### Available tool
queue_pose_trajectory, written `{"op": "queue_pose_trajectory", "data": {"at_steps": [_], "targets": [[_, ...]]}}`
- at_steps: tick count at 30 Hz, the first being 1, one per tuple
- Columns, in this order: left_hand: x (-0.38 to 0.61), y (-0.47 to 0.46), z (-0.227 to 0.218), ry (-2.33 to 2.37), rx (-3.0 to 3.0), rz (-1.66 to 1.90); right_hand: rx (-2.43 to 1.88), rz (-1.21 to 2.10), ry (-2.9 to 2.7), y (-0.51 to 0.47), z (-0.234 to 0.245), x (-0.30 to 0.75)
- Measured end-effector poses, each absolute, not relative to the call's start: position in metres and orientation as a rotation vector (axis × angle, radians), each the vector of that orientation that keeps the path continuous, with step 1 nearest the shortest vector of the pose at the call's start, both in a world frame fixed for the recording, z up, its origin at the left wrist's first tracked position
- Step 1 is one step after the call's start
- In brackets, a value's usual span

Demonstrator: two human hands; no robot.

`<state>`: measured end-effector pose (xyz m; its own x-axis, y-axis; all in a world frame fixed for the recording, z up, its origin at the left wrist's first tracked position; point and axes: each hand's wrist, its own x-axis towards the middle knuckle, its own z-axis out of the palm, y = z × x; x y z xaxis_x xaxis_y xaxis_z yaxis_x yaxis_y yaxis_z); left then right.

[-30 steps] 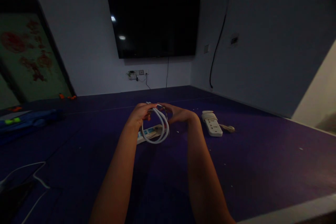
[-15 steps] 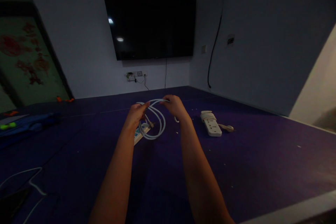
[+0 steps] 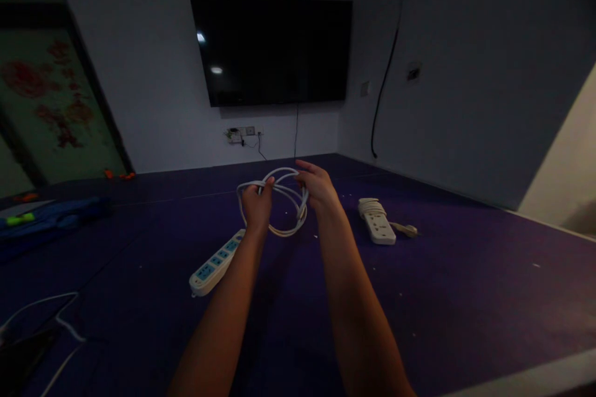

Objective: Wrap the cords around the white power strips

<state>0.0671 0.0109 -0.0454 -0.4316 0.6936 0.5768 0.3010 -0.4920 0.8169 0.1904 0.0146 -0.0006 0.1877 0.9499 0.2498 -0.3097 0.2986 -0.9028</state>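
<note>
A white power cord [image 3: 282,233] hangs in loose loops between my two hands, above the purple surface. My left hand [image 3: 259,203] is closed around the left side of the loops, thumb on top. On the right side, my right hand [image 3: 317,185] grips the loops between thumb and fingers, with the index finger stretched out. Below and left of my left hand lies a white power strip [image 3: 216,262] with blue sockets; my left forearm covers part of it.
To the right lies a second white power strip [image 3: 379,227], its cord wrapped round one end and its plug [image 3: 406,230] beside it. Blue cloth [image 3: 69,214] lies far left, a white cable [image 3: 69,322] near left. A TV [image 3: 274,49] hangs on the wall.
My left hand has moved right, closer to the right hand, and the power strip with blue sockets shows more. The cord loops have shifted right, and my right index finger has straightened.
</note>
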Motion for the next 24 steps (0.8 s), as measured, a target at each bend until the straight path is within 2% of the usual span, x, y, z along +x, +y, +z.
{"op": "queue_pose_trajectory", "data": {"at_steps": [5,10,13,24], "targets": [[0.075,-0.002,-0.031,1.201,1.082,1.939,-0.652,0.881,-0.854,0.020,-0.003,0.160],[0.068,-0.016,-0.006,0.903,0.618,1.634,-0.594,0.469,-1.170,0.021,-0.013,0.148],[0.058,-0.019,0.004,0.827,0.583,1.557,-0.588,0.253,-1.362,0.021,-0.019,0.146],[0.042,-0.015,0.003,0.706,0.450,1.463,-0.785,-0.146,-1.723,0.019,-0.028,0.143]]}}
